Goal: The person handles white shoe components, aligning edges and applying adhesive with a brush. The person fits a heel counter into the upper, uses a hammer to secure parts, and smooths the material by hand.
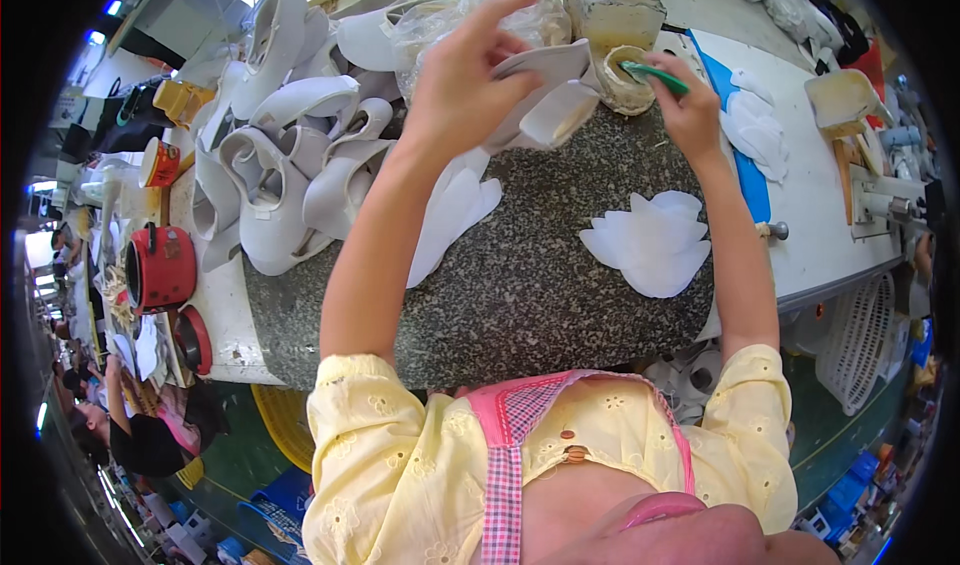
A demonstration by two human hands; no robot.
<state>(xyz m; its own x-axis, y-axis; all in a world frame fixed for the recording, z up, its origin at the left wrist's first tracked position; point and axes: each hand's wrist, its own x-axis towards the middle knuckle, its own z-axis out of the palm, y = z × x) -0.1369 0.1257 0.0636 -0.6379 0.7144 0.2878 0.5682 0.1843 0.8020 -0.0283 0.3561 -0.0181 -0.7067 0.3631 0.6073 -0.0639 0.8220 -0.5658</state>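
Brush (655, 75) with green handle sits pinched in the right hand (690, 105), its tip dipped in the small glue pot (622, 80) on the counter (540, 285). Just left of the pot, the left hand (462, 80) holds up a white shoe piece (550, 90), long axis pointing toward the brush.

Packages only, no signs or screens visible:
- clear plastic bag (470, 20), crumpled, pale contents, far edge of the surface (540, 295), behind the left hand (462, 85).
- second clear bag (612, 0) just right of it, over a tan box-like block, beside the small glue pot (622, 80).
- more crumpled clear or whitish bags (790, 5) at far right on the white table (810, 235).
- labels: a pale patch on the red tin (160, 268) at left, too small to make out.
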